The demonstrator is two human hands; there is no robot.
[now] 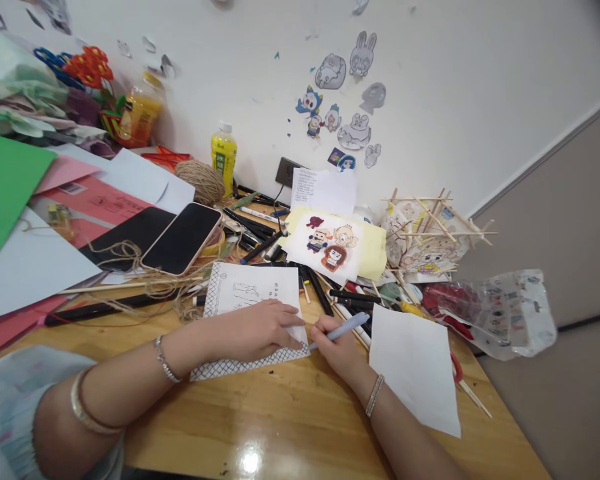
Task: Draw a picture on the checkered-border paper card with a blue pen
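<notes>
A white sheet [220, 283] with ink drawings, some writing and a crosshatched border lies on the wooden table. My left hand [260, 328] rests flat across it, fingers stretched toward the right edge. In my right hand [335, 350] is a light blue pen [350, 327], its tip at the sheet's lower right corner, by the hatched border. Just right of that hand lies a blank white paper [415, 367], partly behind my forearm. My left hand and wrist cover part of the drawing.
Behind the sheet is a heap of markers [257, 230]. A phone [183, 238], twine ball [200, 181] and coloured papers [15, 187] fill the left. Colored cutouts [333, 243], a stick frame [435, 220], a plastic bag [515, 313] and red-handled scissors [457, 367] lie rightward. A yellow bottle [223, 157] stands near the wall.
</notes>
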